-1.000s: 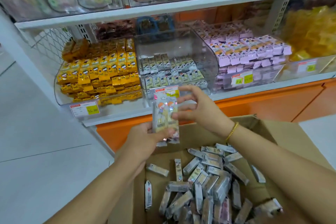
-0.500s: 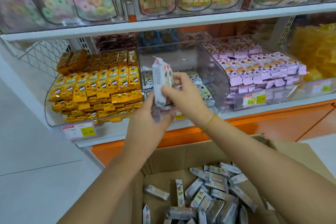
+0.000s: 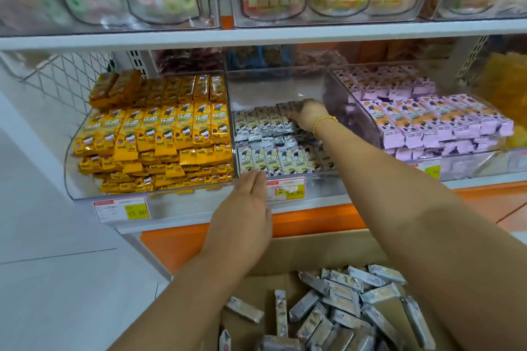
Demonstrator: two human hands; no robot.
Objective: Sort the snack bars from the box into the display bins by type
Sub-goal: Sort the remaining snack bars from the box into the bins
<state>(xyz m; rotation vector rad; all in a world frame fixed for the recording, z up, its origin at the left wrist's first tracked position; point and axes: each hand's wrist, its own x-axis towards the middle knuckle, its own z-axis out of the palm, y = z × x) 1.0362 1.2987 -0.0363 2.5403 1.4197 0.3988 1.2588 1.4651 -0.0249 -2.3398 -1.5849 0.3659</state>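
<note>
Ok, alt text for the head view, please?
A person's right hand reaches into the middle clear bin, onto the silver snack bars, between bins of yellow bars and purple bars. The left hand lies flat at the bin's front, above a cardboard box of loose bars.

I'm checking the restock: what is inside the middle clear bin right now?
Rows of silver-white snack bars lie in the middle bin, and the right hand reaches in onto the back row. Bars under that hand and forearm are hidden.
</note>
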